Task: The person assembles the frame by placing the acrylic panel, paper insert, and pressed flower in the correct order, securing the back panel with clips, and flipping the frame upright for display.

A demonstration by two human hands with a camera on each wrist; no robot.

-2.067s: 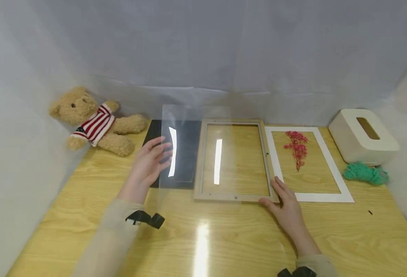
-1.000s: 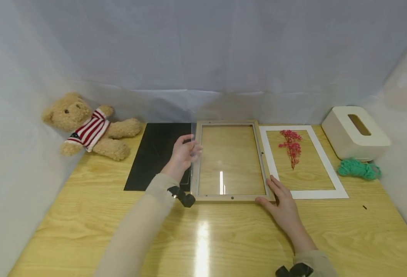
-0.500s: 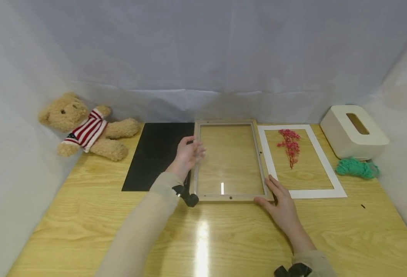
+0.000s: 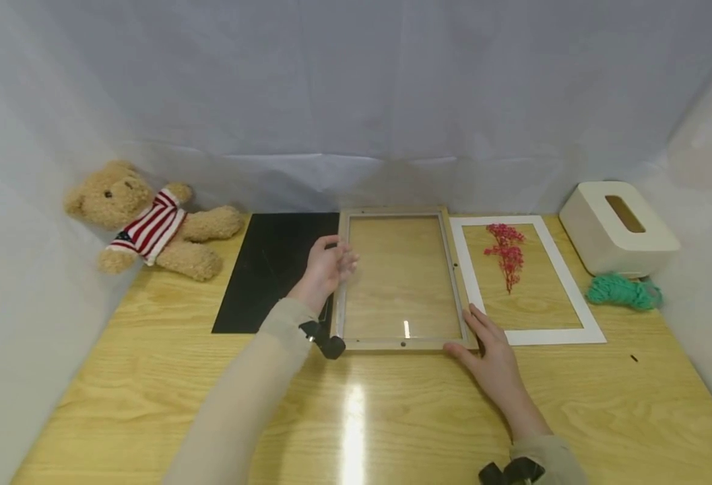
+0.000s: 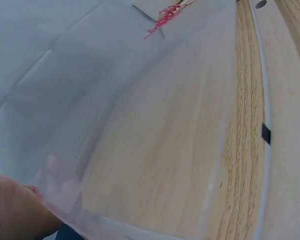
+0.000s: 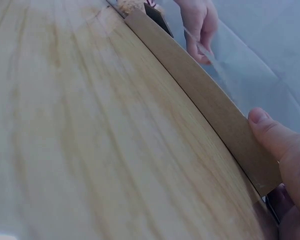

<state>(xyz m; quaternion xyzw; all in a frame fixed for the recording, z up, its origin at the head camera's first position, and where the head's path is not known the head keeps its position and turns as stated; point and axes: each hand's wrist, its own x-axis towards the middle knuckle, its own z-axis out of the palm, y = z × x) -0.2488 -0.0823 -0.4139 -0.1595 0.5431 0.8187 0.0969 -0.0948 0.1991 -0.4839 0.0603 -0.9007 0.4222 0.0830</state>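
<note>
Far left of centre, we see the black board (image 4: 265, 269) uncovered, the clear sheet (image 4: 401, 283) having shifted right over the wooden frame (image 4: 374, 345); the left hand (image 4: 325, 269) pinches its raised left edge, so we judge it roughly aligned, not seated. Rightward, the right hand (image 4: 498, 360) grips the frame's near right corner, as before.

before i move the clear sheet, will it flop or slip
The clear sheet is probably fairly stiff: held by the left hand, its edge shows no obvious sag in the right wrist view. Its bright glare suggests a smooth, perhaps slippery face. It looks thin, so probably light.
</note>
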